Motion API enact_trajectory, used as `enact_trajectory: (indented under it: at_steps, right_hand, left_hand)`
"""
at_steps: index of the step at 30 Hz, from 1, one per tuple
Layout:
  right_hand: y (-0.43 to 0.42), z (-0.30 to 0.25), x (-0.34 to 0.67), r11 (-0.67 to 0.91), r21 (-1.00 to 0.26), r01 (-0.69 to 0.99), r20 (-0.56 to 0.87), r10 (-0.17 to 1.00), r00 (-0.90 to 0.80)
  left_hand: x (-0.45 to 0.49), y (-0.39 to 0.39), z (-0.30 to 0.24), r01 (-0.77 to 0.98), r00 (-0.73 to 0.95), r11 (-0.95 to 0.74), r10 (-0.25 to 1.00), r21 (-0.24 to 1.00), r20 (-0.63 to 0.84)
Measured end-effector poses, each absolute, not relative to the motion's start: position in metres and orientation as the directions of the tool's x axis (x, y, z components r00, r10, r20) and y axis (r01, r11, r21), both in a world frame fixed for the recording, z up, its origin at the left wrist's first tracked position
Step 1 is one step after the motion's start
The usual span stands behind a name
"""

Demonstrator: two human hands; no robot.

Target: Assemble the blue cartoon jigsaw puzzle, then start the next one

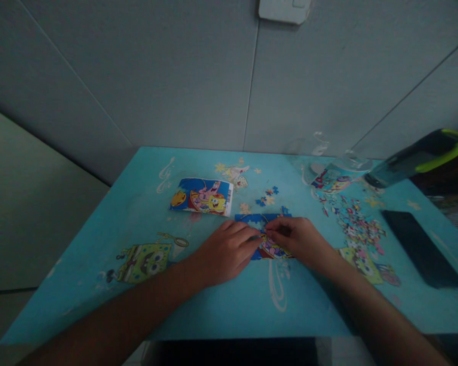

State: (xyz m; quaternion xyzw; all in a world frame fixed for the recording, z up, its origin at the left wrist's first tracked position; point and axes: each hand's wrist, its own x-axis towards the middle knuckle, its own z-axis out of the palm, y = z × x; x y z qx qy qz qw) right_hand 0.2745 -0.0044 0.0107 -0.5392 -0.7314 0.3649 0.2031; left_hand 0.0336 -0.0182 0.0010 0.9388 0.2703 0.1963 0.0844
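A partly assembled cartoon jigsaw (256,220) lies in the middle of the turquoise cartoon-printed table (221,305). My left hand (227,251) rests palm down on its left part, fingers bent and pressed on the pieces. My right hand (299,240) covers its right part, fingertips pinched together at the puzzle's centre, where they meet the left fingertips. What the pinch holds is hidden. A printed reference picture (201,196) of the same cartoon lies just behind and to the left.
A heap of loose puzzle pieces (356,223) spreads at the right, with a few more pieces (267,195) behind the puzzle. A clear plastic container (334,173) lies at the back right, next to a dark bottle with a green lid (420,157). A black phone (422,249) lies flat at the right edge.
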Motion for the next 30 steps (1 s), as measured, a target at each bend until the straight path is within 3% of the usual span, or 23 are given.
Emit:
enact_trajectory:
  at_steps: [30]
  right_hand:
    - [-0.008, 0.022, 0.268, 0.221, -0.622, 0.752, -0.079, 0.937, -0.341]
  left_hand:
    - [0.035, -0.017, -0.003, 0.484, 0.786, -0.834, 0.547, 0.264, 0.288]
